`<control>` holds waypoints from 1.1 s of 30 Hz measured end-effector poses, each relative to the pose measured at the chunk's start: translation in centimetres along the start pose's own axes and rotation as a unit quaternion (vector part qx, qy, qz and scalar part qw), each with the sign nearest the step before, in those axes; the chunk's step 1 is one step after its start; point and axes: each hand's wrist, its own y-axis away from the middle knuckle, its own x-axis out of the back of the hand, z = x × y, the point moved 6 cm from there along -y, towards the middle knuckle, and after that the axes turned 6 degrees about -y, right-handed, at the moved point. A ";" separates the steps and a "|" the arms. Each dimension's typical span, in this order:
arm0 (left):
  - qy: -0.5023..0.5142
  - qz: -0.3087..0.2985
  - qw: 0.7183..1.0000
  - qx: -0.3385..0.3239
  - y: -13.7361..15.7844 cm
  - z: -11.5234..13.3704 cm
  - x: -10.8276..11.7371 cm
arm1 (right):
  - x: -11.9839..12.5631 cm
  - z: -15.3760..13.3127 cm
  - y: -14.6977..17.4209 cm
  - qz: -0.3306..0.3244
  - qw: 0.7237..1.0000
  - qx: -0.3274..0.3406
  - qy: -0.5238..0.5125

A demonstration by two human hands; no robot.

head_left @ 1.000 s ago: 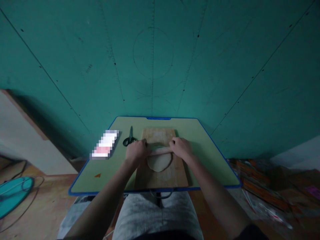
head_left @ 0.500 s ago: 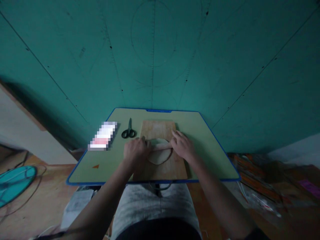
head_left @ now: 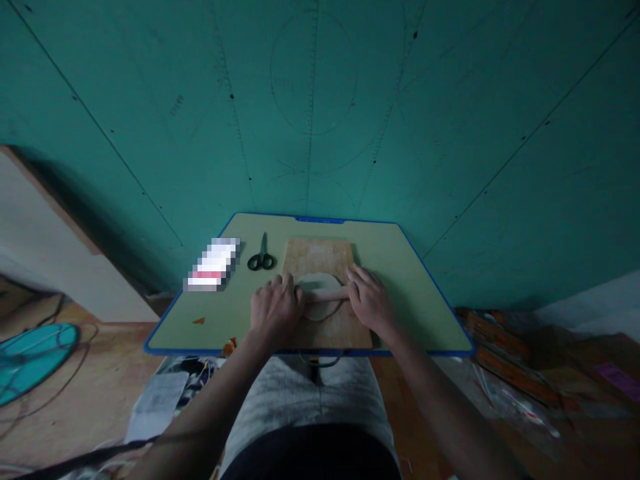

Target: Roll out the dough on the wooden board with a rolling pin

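A light wooden rolling pin [head_left: 325,294] lies crosswise over a flat, round piece of dough [head_left: 323,311]. My left hand [head_left: 277,305] is closed around the pin's left end, and my right hand [head_left: 369,296] grips its right end. Under the dough is a wooden cutting board [head_left: 320,253], its long side running away from me. Both ends of the pin are hidden by my fingers. The dough shows in front of and behind the pin, with a rounded edge.
Black-handled scissors [head_left: 262,257] lie left of the board on the pale, blue-edged table [head_left: 400,267]. Further left is a blurred-out flat object [head_left: 213,265]. Small orange-brown scraps [head_left: 199,321] sit near the front left. A green wall [head_left: 320,153] rises behind the table.
The rolling pin is more level now and slightly nearer to me across the dough. Both hands are still on it. The camera view has shifted a little.
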 end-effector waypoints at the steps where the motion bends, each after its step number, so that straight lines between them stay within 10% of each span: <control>1: 0.000 0.000 1.000 -0.003 0.3 0.0 0.0 | 0.0 0.0 0.3 0.005 1.000 0.007 -0.002; 10: -0.003 0.050 0.995 -0.091 2.3 0.2 -0.4 | -0.2 0.6 1.9 -0.015 0.999 0.020 -0.045; 17: 0.049 0.098 0.982 -0.152 3.5 -0.4 -0.9 | -0.3 -0.3 -3.0 -0.125 0.990 -0.061 -0.023; 33: 0.270 0.041 0.925 -0.266 6.1 -1.0 -1.1 | -2.8 -5.7 -11.8 -0.145 0.982 -0.122 0.005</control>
